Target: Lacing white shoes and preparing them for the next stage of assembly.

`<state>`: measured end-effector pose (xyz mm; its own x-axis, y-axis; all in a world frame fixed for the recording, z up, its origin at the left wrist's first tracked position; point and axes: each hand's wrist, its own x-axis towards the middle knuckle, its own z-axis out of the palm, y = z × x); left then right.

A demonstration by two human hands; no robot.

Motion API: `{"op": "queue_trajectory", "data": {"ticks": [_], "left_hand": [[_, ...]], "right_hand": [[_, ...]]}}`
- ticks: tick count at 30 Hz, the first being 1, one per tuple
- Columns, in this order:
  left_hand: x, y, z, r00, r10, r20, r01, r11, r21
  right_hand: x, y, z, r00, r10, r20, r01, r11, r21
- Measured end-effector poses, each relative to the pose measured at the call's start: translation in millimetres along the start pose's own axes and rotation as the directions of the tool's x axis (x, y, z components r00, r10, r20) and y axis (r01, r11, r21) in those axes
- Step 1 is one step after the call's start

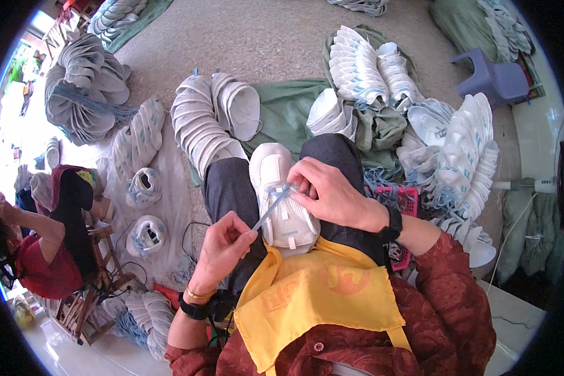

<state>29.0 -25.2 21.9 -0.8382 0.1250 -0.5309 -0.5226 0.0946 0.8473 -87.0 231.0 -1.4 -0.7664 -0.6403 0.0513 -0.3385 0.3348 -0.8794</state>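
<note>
A white shoe upper (271, 161) rests between my knees, its rounded toe pointing away from me. A light blue shoelace (271, 212) runs across it, stretched toward the lower left. My left hand (224, 243) pinches one end of that lace beside the upper. On the upper's right side, my right hand (332, 191) is closed with its fingertips at the lacing, where the lace crosses; the fingers partly hide what they grip. Over my lap lies a yellow apron (319, 307).
Stacked white uppers (197, 119) lie ahead on a green cloth (288, 106), with more piles (467, 156) to the right. A pink basket (407, 202) stands by my right knee. Farther off is a purple stool (494, 78). Another person (44, 250) sits at left.
</note>
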Motion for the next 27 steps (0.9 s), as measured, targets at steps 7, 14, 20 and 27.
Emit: {"op": "queue_trajectory", "data": {"ticks": [7,14,20,27], "left_hand": [[7,-7,11,0.983,0.163,-0.081,-0.163,0.987,0.018],[6,10,12,0.931,0.331,-0.154,-0.284,0.921,0.266],[8,9,11,0.892,0.425,-0.156,-0.347,0.863,0.368],[9,13,9,0.842,0.523,-0.133,-0.380,0.749,0.543]], "right_hand": [[-19,-24,-6,0.989,0.149,-0.024,-0.150,0.989,-0.017],[-29,-29,-7,0.997,0.055,0.050,-0.050,0.994,-0.094],[-36,-28,-3,0.994,-0.103,0.036,0.109,0.961,-0.253],[-24,-28,-31,0.931,-0.252,0.263,0.357,0.780,-0.514]]}}
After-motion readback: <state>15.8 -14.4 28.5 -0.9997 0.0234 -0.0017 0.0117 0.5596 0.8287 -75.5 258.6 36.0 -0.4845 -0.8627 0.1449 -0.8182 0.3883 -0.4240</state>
